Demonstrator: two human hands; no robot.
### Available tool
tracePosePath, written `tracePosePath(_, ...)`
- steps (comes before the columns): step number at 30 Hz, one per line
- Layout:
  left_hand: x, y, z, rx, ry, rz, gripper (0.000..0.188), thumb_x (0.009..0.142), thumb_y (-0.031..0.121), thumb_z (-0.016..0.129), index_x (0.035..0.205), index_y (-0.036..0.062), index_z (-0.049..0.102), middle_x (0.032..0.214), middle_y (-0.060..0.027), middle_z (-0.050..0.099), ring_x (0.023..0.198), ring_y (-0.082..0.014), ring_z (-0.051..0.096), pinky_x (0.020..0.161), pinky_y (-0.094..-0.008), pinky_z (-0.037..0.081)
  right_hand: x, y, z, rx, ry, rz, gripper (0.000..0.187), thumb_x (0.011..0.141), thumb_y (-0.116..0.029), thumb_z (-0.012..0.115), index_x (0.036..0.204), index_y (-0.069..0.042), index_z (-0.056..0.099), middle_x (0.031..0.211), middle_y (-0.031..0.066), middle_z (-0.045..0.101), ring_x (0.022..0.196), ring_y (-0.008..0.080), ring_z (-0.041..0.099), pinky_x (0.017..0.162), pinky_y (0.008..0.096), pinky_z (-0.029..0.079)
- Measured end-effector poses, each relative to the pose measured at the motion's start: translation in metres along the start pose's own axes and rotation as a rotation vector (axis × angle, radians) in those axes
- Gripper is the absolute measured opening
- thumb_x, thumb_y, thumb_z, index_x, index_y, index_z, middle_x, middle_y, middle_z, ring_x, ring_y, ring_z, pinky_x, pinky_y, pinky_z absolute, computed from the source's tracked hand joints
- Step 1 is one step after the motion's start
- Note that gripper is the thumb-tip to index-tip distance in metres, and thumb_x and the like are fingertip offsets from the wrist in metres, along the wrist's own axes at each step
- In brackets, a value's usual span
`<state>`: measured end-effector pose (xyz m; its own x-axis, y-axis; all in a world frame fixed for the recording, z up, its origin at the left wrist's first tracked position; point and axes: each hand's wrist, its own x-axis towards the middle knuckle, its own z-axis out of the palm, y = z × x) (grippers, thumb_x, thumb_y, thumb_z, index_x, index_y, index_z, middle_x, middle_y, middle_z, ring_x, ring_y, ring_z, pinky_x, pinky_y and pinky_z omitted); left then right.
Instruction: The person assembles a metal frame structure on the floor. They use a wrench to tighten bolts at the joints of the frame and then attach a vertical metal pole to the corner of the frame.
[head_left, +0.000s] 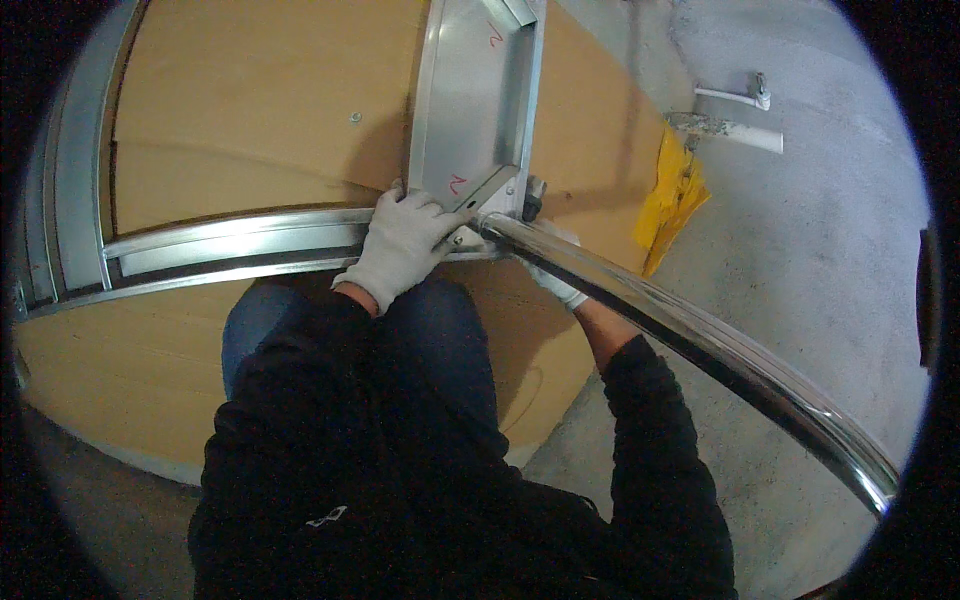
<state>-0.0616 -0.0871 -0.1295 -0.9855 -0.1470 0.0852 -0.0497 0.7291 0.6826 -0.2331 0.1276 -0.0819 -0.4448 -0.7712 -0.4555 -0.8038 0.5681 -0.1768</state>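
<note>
Grey floor (740, 300) stretches past tan board's (585, 120) edge; hands (405, 240) (556, 285) at frame (465, 110).

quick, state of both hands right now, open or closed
Left hand: on the metal frame, grip unclear.
Right hand: mostly hidden behind the shiny tube, cannot be told.

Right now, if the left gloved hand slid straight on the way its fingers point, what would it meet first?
Most likely the wide silver metal channel just ahead of the left hand; depth is unclear, so the hand might pass above it.
</note>
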Motion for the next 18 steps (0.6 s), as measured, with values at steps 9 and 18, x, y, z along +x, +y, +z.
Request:
tracePosePath(9,0.000,0.003,-0.005,-0.012,-0.030,-0.025,0.043,0.075,0.023,0.070,0.117,0.0225,0.062,0.093,0.0006,0.062,0.105,-0.0185,0.054,0.097,-0.0453,0.036,-0.013,-0.015,0.034,0.478,0.185,0.115,0.031,0.088,-0.029,0.062,0.110,-0.007,0.063,0.105,0.0124,0.065,0.097,0.0307,0.061,0.083,0.0400,0.047)
tracePosePath(18,-0.003,0.000,-0.003,0.013,-0.029,-0.014,0.044,0.075,0.023,0.069,0.118,0.0232,0.061,0.097,0.0006,0.062,0.106,-0.0187,0.053,0.095,-0.0440,0.036,-0.014,-0.059,0.055,0.193,0.324,0.415,0.044,0.091,-0.037,0.057,0.126,-0.010,0.055,0.122,0.0118,0.059,0.112,0.0321,0.056,0.095,0.0417,0.042)
